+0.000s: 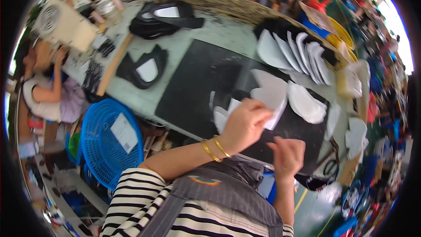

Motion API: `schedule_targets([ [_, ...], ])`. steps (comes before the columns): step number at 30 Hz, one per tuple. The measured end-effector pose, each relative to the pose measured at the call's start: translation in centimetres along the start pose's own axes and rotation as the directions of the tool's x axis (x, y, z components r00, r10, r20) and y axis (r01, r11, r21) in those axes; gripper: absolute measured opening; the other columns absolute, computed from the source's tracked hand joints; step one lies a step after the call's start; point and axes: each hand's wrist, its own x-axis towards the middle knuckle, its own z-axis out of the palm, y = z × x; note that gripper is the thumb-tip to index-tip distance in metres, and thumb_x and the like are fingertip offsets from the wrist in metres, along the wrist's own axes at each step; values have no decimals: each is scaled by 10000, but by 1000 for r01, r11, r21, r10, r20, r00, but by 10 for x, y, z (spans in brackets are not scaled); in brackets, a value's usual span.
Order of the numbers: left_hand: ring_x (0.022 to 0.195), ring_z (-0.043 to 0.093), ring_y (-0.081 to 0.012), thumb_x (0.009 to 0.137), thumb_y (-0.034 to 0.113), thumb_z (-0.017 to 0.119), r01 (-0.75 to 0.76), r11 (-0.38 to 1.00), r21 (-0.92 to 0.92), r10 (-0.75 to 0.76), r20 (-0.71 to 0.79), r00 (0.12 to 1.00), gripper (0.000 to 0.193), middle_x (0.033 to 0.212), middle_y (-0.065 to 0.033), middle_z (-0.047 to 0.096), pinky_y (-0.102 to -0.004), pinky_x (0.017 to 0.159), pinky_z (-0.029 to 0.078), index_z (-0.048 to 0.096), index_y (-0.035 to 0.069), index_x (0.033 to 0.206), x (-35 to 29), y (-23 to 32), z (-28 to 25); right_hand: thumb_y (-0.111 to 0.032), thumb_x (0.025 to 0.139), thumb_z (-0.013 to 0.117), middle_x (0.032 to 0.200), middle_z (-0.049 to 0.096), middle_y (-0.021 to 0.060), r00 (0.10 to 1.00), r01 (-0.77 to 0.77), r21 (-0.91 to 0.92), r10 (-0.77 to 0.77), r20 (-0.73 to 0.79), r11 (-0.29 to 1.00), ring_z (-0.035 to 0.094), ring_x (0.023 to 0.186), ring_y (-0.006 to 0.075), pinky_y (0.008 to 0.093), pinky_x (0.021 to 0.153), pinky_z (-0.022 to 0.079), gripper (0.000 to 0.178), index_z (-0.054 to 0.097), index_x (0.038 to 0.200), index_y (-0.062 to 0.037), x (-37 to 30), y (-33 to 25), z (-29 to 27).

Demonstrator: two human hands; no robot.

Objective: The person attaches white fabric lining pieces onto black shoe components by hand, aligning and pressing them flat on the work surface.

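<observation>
My left hand (247, 123), with two gold bangles at its wrist, is over a black mat (184, 87) on the workbench. Its fingers are bent together, and anything in them is too small to make out. Close to the right, my right hand (288, 157) is raised above the mat's near edge with curled fingers; what they hold, if anything, is unclear. Just beyond my left hand lie white cut pieces with a notched edge (272, 88). More white pieces (221, 117) are partly hidden behind that hand. A rounded white stack (306, 103) rests to the right.
Curved white pieces (289, 52) stand fanned at the far right. Black pieces with white patches (147, 69) lie left of the mat. A blue basket (109, 142) is at left, scissors (331, 166) at the bench's right edge. Another person (50, 94) sits far left by a machine (66, 24).
</observation>
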Motion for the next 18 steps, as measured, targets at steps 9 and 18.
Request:
schedule_targets([
  [9,690,640,-111,918,92,556,253,929,-270,-191,236,953,154,760,-107,654,-241,599,492,601,-45,973,-9,28,-21,88,706,698,865,636,95,992,-121,70,123,-26,990,586,763,229,310,660,479,215,677,909,22,37,-33,5],
  [18,674,668,-168,889,13,533,385,845,-371,-274,318,908,121,712,-126,634,-276,597,527,580,-39,988,-11,28,-26,89,681,687,863,625,100,998,0,-101,6,65,995,579,752,253,332,641,485,251,660,928,55,41,-40,6],
])
